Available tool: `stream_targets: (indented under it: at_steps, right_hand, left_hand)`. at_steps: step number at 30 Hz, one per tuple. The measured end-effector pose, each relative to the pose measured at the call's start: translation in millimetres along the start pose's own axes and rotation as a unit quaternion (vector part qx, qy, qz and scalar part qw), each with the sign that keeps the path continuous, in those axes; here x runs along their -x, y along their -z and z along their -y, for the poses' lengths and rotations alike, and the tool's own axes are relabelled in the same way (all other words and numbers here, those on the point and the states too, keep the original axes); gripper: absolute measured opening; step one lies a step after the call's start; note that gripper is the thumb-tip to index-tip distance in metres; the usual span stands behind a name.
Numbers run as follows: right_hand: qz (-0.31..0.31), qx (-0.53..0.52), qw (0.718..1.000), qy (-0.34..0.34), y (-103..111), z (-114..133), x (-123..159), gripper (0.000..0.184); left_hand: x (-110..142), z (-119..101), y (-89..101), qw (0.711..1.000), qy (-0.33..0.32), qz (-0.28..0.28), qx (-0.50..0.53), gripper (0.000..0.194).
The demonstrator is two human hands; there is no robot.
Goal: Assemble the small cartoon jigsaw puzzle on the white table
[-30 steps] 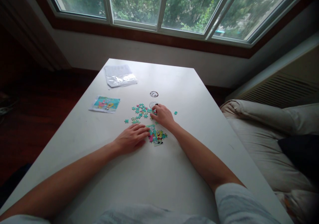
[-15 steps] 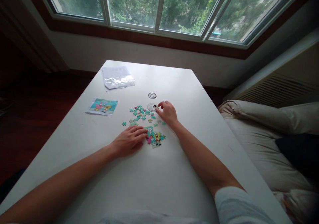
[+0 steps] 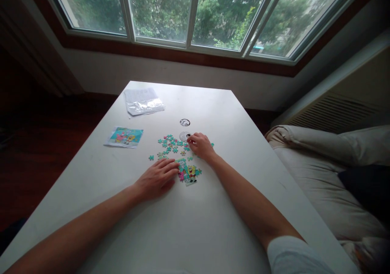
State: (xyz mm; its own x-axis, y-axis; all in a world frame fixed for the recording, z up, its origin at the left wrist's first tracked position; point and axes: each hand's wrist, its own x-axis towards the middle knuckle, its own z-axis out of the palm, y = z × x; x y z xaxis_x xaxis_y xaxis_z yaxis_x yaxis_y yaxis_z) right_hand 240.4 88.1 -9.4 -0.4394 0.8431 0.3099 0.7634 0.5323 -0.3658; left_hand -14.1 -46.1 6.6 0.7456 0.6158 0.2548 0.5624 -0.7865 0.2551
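A partly joined jigsaw puzzle (image 3: pixel 191 171) with cartoon figures lies on the white table. My left hand (image 3: pixel 158 177) rests flat beside it, fingers stretched out and fingertips touching its left edge. Loose puzzle pieces (image 3: pixel 172 144), mostly turquoise, are scattered just beyond. Over the right side of these pieces is my right hand (image 3: pixel 201 147), its fingers bent and thumb and fingertips together on what seems a small puzzle piece, mostly hidden. Close to those fingertips lies a clear round disc (image 3: pixel 183 136). A second, dark-rimmed round disc (image 3: pixel 185 122) sits behind it.
To the left lies a picture sheet (image 3: pixel 126 137) with the same cartoon figures. Papers in a clear plastic sleeve (image 3: pixel 144 101) are near the far left corner of the white table (image 3: pixel 189 229). A pale sofa (image 3: pixel 319 176) stands to the right, a window beyond.
My right hand has come down and slightly nearer over the loose pieces, uncovering one piece to its right. My left hand stays at the joined puzzle. The view has tilted up slightly.
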Motion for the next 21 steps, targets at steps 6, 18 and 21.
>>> stream_targets:
  at_steps: [6,18,21]
  right_hand:
    - [0.02,-0.027,0.998,0.054,0,15,4,0.01]
    - [0.042,-0.022,0.995,0.089,2,29,6,0.009]
    - [0.067,-0.02,0.993,0.1,9,23,7,0.009]
  left_hand:
    - [1,3,-2.9,1.0,0.001,0.005,0.005,0.036]
    - [0,2,-0.2,0.999,0.037,-0.016,-0.026,0.03]
    - [1,6,0.9,0.996,0.072,-0.03,-0.047,0.029]
